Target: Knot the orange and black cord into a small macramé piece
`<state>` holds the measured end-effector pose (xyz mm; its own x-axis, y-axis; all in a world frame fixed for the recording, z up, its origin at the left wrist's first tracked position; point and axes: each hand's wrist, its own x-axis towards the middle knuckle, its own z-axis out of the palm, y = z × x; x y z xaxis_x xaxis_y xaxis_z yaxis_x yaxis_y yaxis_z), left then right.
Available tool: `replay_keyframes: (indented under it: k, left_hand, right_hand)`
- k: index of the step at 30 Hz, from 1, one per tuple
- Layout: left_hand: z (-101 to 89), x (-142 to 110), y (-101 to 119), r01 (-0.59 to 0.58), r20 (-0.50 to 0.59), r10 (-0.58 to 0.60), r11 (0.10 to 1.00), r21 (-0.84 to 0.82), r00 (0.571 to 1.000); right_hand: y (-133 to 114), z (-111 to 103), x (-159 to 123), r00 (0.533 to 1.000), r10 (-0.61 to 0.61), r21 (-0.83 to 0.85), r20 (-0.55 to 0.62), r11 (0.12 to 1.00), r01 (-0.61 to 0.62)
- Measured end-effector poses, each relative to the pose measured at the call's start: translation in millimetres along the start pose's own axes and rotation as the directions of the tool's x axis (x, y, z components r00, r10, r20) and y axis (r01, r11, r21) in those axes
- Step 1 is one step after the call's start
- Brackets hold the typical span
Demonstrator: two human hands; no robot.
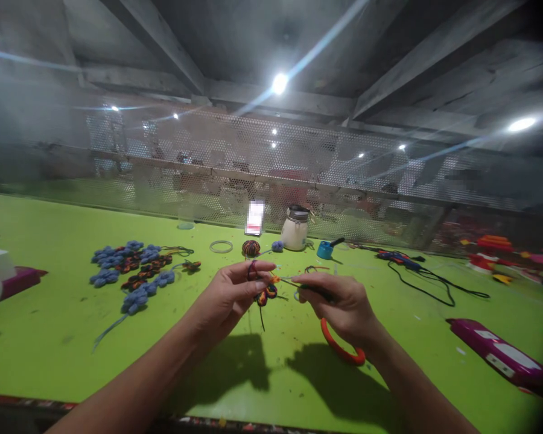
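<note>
Small yarn flower [270,292] in front of me, up off the green table [235,386], between my two hands, at the fingertips of my left hand [228,295]. Looks: knitted-looking rounded petals, dark navy or purple mixed with red, orange and yellow, brighter orange at the top edge by my thumb. Part of it sits behind my fingers, so full outline can't be told.

Direction: petals hang down and slightly right from my pinch. Roundish, so no clear long axis from here. Dark yarn tail [262,319] drops from it nearly straight down, towards me; a shorter end sticks out right.

Hook [287,281]: thin shaft, dark handle, long axis roughly left-right, tip pointing left into the orange edge, handle end sloping a bit down to the right, into my palm.

Left hand: thumb and fingers pinched closed on the flower, index finger stretched out right, purple yarn [252,270] looped round a finger. Right hand [346,307]: fingers curled closed round the hook handle.

Nearby: striped yarn ball [251,248] beyond my left hand; blue and dark yarn flowers [138,298] grouped on the table, left; orange ring-like thing [339,349] under my right wrist, partly hidden.
</note>
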<state>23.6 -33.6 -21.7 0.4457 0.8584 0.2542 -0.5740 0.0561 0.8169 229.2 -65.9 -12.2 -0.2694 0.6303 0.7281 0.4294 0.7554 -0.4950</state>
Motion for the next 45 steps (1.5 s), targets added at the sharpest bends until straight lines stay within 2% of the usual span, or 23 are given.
replay_keyframes:
  k: [3,5,9,11,15,18,28,37,41,43,45]
  left_hand:
    - [-0.6,0.0,-0.2,0.003,0.004,-0.003,1.0,0.007,1.0]
    - [0.5,-0.1,0.8,-0.01,0.017,0.009,1.0,0.025,1.0]
    - [4.1,0.6,2.8,-0.044,0.071,0.039,0.997,0.07,0.997]
    - [4.7,2.0,2.5,-0.042,0.082,0.035,0.996,0.075,0.996]
    - [4.2,5.1,1.3,-0.019,0.036,0.017,0.997,0.07,0.999]
    - [5.5,5.4,2.1,-0.01,0.023,0.007,0.994,0.11,1.0]
    - [6.4,5.9,0.3,-0.044,0.012,0.042,0.948,0.315,0.999]
    - [2.1,9.2,-4.2,0.047,-0.027,-0.041,0.946,0.321,0.999]
    - [-0.9,11.2,-4.8,0.045,-0.022,-0.04,0.935,0.351,0.999]
    - [-0.9,10.5,-6.1,0.034,-0.001,-0.037,0.91,0.414,0.999]
    - [0.4,8.2,-8.8,-0.035,0.037,0.017,0.823,0.567,0.999]
  right_hand:
    - [-0.3,1.0,-0.6,0.998,0.055,0.066,0.011,0.996,-0.056]
    - [-0.1,3.0,-1.3,0.989,0.146,0.162,0.032,0.975,-0.15]
    - [1.3,9.6,-2.1,0.94,0.315,0.402,0.129,0.85,-0.339]
    - [3.2,13.7,-2.0,0.924,0.345,0.493,0.164,0.782,-0.38]
    - [8.6,20.9,-1.8,0.902,0.382,0.608,0.201,0.673,-0.421]
    - [9.5,23.3,-1.4,0.883,0.413,0.612,0.221,0.646,-0.456]
    - [-3.7,24.3,2.8,0.847,0.463,0.514,0.261,0.676,-0.528]
    - [-0.4,25.6,2.6,0.787,0.557,0.509,0.265,0.613,-0.605]
    - [-0.9,23.3,3.3,0.777,0.569,0.49,0.268,0.614,-0.619]
    - [0.4,22.2,3.7,0.775,0.571,0.462,0.272,0.629,-0.625]
    - [3.5,21.8,3.9,0.766,0.578,0.404,0.281,0.653,-0.641]
